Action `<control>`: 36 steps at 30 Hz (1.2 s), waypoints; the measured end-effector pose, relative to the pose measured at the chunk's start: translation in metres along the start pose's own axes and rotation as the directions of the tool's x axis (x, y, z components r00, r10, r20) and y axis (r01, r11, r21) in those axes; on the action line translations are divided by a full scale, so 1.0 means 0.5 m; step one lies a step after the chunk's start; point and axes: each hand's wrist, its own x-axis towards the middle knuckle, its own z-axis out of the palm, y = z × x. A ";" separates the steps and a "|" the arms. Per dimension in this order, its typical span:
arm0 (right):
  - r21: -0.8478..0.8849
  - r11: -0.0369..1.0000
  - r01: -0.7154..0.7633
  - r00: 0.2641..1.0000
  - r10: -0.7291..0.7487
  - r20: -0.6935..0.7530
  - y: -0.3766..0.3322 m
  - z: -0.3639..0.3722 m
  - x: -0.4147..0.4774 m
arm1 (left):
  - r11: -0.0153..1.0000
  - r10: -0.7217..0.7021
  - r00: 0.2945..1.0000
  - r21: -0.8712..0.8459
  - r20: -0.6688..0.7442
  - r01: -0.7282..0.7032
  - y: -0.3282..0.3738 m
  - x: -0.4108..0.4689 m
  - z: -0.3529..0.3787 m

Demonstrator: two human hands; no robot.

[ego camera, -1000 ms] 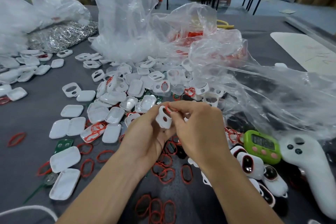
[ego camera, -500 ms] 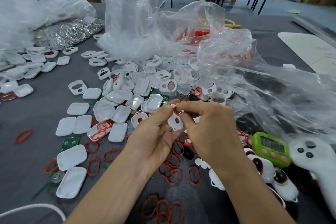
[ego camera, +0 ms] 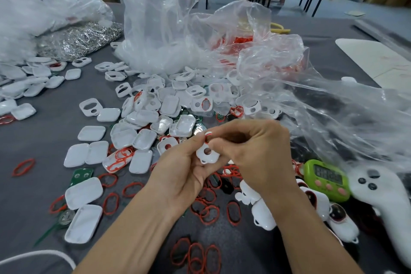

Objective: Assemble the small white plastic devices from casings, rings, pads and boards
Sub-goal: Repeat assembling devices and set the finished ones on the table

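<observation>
Casing (ego camera: 207, 153) lower in hands (ego camera: 222, 162) now

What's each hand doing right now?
Left hand: closed, holding the white casing.
Right hand: closed, pinching a red ring at the casing's top.

I see smooth white plastic with a soft gloss on the casing (ego camera: 208, 153) pinched between my two hands, and the same finish on the loose casings (ego camera: 142, 115) heaped beyond them. The red rings (ego camera: 195, 256) at the near edge look thin and rubbery, lying on a matt grey table (ego camera: 33, 140) that seems cloth-covered. Far off, the clear plastic bag (ego camera: 160, 24) is crinkled and shiny, the metal clips (ego camera: 80, 38) at far left glitter, and the green timer (ego camera: 325, 179) at right is glossy plastic.
</observation>
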 end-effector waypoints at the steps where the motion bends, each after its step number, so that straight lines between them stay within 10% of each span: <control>1: 0.084 0.994 -0.069 0.997 0.066 0.030 0.001 -0.005 0.006 | 1.000 0.015 1.000 0.025 0.010 -0.015 -0.001 -0.001 -0.001; 11: 0.463 0.785 -0.412 0.889 0.234 0.394 0.018 -0.030 0.023 | 0.963 0.149 0.958 0.185 0.244 -0.196 0.002 -0.011 -0.008; 23: 0.556 0.694 -0.458 0.886 0.405 0.225 0.018 0.012 0.023 | 0.888 0.243 0.942 0.339 0.231 -0.312 -0.012 0.020 0.002; 30: 0.692 0.470 -0.548 0.827 0.432 0.360 0.007 0.008 0.024 | 0.371 0.688 0.694 0.718 0.214 -0.589 -0.014 0.012 -0.008; 36: 0.504 0.695 -0.513 0.858 0.429 0.283 0.004 0.038 0.008 | 0.089 0.624 0.699 0.857 0.350 -0.508 -0.029 0.008 -0.009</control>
